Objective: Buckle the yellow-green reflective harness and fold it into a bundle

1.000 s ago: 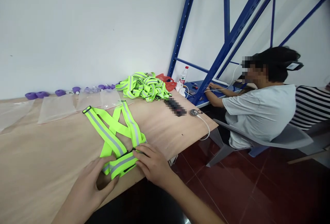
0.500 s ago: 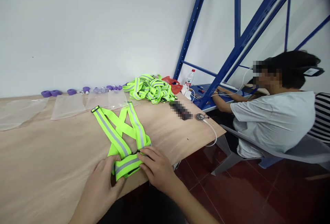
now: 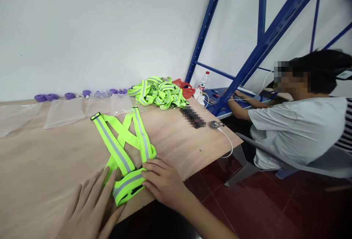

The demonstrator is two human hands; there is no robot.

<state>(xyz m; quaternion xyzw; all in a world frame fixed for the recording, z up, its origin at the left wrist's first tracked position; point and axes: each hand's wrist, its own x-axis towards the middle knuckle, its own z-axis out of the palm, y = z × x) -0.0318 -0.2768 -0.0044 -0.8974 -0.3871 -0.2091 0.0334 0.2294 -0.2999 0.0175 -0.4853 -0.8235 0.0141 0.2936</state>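
Observation:
A neon-yellow reflective vest (image 3: 118, 151) of elastic straps with silver stripes lies on the table near its front edge. Its shoulder straps point toward the wall, with a black buckle at the top left, and its waist belt is looped at the near end. My left hand (image 3: 90, 202) is open beside the belt, fingers stretched out and touching the vest's left side. My right hand (image 3: 165, 180) has its fingers bent over the right end of the belt and grips it; the fingertips' undersides are hidden.
More reflective straps (image 3: 159, 94) lie in a heap near the wall, beside a red plastic bag (image 3: 185, 88). Clear plastic bags (image 3: 64, 112) and purple pieces (image 3: 51, 96) line the back. A dark phone-like object (image 3: 192, 117) and a cabled round device (image 3: 213, 124) lie right. A seated person (image 3: 297, 121) works beyond blue shelving (image 3: 247, 63).
My left hand has let go of the belt's left end and spread its fingers to the left. That end of the belt has shifted toward me. The view has turned slightly.

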